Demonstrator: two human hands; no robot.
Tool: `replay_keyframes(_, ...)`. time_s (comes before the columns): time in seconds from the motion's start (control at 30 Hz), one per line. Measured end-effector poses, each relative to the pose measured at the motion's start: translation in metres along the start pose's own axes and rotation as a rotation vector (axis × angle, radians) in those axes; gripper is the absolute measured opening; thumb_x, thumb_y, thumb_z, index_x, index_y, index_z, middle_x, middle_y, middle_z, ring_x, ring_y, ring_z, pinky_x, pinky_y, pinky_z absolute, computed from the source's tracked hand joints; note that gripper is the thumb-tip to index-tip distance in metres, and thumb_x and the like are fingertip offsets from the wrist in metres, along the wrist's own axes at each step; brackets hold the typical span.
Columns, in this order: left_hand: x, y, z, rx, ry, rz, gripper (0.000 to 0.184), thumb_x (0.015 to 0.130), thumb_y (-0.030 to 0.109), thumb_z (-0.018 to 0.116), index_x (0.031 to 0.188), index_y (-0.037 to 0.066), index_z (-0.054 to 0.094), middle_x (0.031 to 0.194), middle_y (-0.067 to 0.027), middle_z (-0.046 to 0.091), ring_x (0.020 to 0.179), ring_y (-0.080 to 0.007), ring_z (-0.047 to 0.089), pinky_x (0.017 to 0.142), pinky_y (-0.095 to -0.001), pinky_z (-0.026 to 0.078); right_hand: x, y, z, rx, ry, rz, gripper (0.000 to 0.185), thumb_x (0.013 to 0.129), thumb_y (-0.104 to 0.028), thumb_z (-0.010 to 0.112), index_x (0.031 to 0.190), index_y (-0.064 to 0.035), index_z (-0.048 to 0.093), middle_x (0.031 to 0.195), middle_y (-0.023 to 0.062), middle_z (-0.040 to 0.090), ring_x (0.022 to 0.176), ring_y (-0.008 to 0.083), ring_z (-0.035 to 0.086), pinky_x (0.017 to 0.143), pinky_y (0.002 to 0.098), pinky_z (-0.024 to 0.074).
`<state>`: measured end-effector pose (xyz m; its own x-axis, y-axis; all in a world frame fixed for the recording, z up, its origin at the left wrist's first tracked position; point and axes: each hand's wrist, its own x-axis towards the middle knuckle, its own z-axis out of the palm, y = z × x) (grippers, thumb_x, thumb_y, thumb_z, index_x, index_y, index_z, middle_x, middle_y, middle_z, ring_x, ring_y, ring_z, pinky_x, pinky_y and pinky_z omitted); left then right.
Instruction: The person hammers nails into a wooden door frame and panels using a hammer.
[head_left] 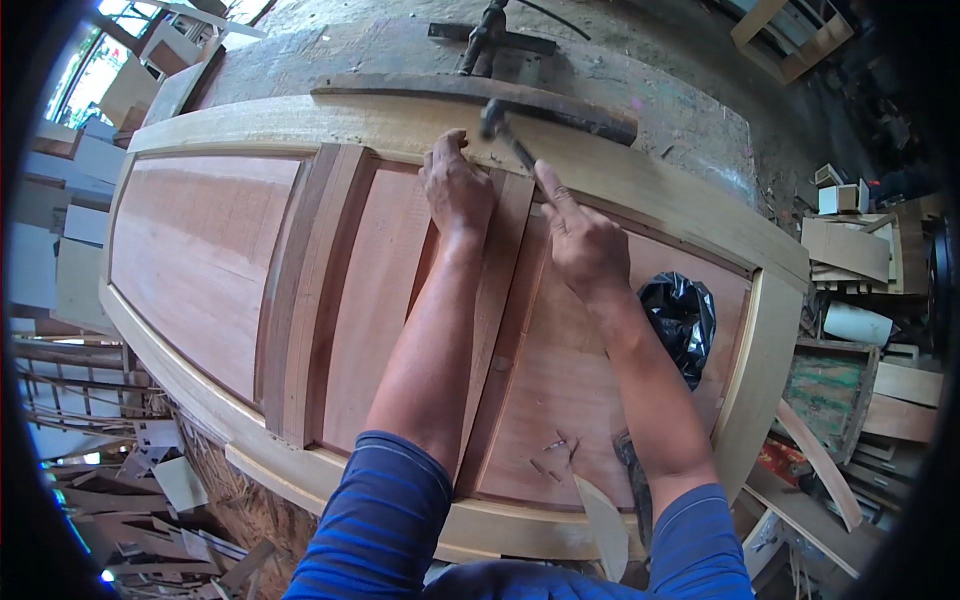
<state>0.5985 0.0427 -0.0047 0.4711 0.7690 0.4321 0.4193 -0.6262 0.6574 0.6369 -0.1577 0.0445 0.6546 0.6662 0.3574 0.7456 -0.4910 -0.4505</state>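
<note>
A panelled wooden door (350,130) lies flat on a workbench before me. My right hand (590,245) is wrapped round a hammer (516,140), its thumb along the handle. The hammer head is raised near the long far rail. Just left of it, my left hand (460,190) rests at the junction of that rail and an upright wooden strip (508,230). Its fingers are curled together, and whatever they pinch is hidden. Below my right forearm, a few small thin pieces (555,455) lie on the right panel.
A black plastic bag (680,320) sits on the right panel, with a thin pale offcut (602,525) nearer me. Beyond the door lie a dark wooden bar (480,98) and a metal clamp (488,40). Wood scraps (170,550) crowd the floor left; a green-stained crate (828,395) stands right.
</note>
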Motion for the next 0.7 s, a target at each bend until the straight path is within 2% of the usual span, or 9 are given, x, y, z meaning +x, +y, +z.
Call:
replay_keyframes(0.1, -0.006, -0.007, 0.002, -0.006, -0.003, -0.004, 0.038, 0.099, 0.002, 0.058, 0.135, 0.01, 0.066, 0.126, -0.0095, 0.077, 0.125, -0.0328, 0.068, 0.109, -0.0463, 0.049, -0.016, -0.001, 0.013, 0.134, 0.189, 0.007, 0.061, 0.112, -0.026, 0.063, 0.171, -0.0337, 0.047, 0.085, 0.018, 0.076, 0.073, 0.0405, 0.075, 0.068, 0.0576, 0.0606)
replay_keyframes(0.17, -0.006, -0.005, 0.002, -0.015, 0.007, -0.002, 0.034, 0.102, 0.004, 0.058, 0.135, 0.01, 0.066, 0.126, -0.0101, 0.079, 0.126, -0.0333, 0.068, 0.111, -0.046, 0.049, -0.023, 0.005, 0.021, 0.1, 0.148, -0.002, 0.062, 0.111, -0.025, 0.064, 0.171, -0.0339, 0.047, 0.081, 0.0157, 0.073, 0.069, 0.0376, 0.073, 0.065, 0.0549, 0.0599)
replay_keyframes(0.23, -0.009, -0.001, 0.0, -0.024, -0.011, -0.033, 0.035, 0.101, 0.002, 0.058, 0.135, 0.009, 0.066, 0.125, -0.01, 0.079, 0.126, -0.0334, 0.068, 0.111, -0.0462, 0.049, -0.018, 0.01, 0.02, -0.055, -0.057, -0.011, 0.065, 0.11, -0.023, 0.067, 0.171, -0.0336, 0.048, 0.077, 0.0127, 0.07, 0.063, 0.033, 0.07, 0.06, 0.0499, 0.0585)
replay_keyframes(0.27, -0.005, 0.0, 0.002, -0.031, -0.008, -0.048, 0.036, 0.101, 0.002, 0.058, 0.134, 0.009, 0.066, 0.125, -0.01, 0.079, 0.126, -0.0334, 0.068, 0.111, -0.0463, 0.049, -0.015, 0.013, 0.016, -0.057, -0.043, -0.049, 0.066, 0.11, -0.021, 0.067, 0.171, -0.0332, 0.047, 0.079, 0.0126, 0.071, 0.065, 0.0332, 0.071, 0.06, 0.0499, 0.0589)
replay_keyframes(0.37, -0.004, -0.006, 0.005, -0.05, -0.003, -0.038, 0.038, 0.098, 0.0, 0.058, 0.134, 0.008, 0.067, 0.125, -0.0103, 0.079, 0.126, -0.034, 0.068, 0.112, -0.0465, 0.049, -0.018, -0.001, 0.01, 0.117, 0.146, -0.021, 0.066, 0.109, -0.023, 0.065, 0.171, -0.0358, 0.046, 0.087, 0.0157, 0.076, 0.074, 0.0387, 0.075, 0.068, 0.0557, 0.0618)
replay_keyframes(0.47, -0.006, -0.005, 0.002, -0.048, 0.046, 0.004, 0.04, 0.094, 0.002, 0.06, 0.133, 0.009, 0.069, 0.124, -0.0102, 0.078, 0.121, -0.0337, 0.069, 0.108, -0.0473, 0.05, -0.03, 0.011, 0.028, 0.211, 0.204, -0.025, 0.065, 0.109, -0.024, 0.066, 0.17, -0.036, 0.047, 0.086, 0.0149, 0.075, 0.072, 0.0376, 0.075, 0.066, 0.0553, 0.0614)
replay_keyframes(0.57, -0.006, -0.003, 0.004, -0.035, 0.021, -0.026, 0.042, 0.094, 0.002, 0.06, 0.134, 0.009, 0.068, 0.125, -0.0104, 0.078, 0.122, -0.0335, 0.069, 0.107, -0.0473, 0.05, -0.018, 0.015, 0.021, -0.102, -0.047, -0.035, 0.065, 0.109, -0.022, 0.068, 0.17, -0.0368, 0.048, 0.081, 0.0128, 0.072, 0.066, 0.0334, 0.072, 0.06, 0.0498, 0.0601)
replay_keyframes(0.6, -0.003, -0.004, 0.004, -0.037, 0.026, -0.016, 0.042, 0.094, 0.001, 0.059, 0.134, 0.009, 0.067, 0.125, -0.0104, 0.078, 0.122, -0.0336, 0.069, 0.107, -0.0473, 0.05, -0.012, 0.008, 0.013, -0.117, -0.083, 0.001, 0.064, 0.11, -0.022, 0.066, 0.169, -0.0378, 0.049, 0.081, 0.0133, 0.072, 0.068, 0.0344, 0.074, 0.062, 0.0504, 0.0611)
replay_keyframes(0.7, -0.002, -0.01, 0.006, -0.042, 0.027, -0.005, 0.044, 0.094, 0.0, 0.059, 0.136, 0.009, 0.066, 0.126, -0.0105, 0.077, 0.122, -0.0339, 0.069, 0.107, -0.0476, 0.05, -0.017, -0.002, 0.01, 0.121, 0.204, -0.045, 0.061, 0.11, -0.025, 0.064, 0.168, -0.0408, 0.05, 0.08, 0.0156, 0.073, 0.073, 0.038, 0.076, 0.064, 0.0535, 0.0619)
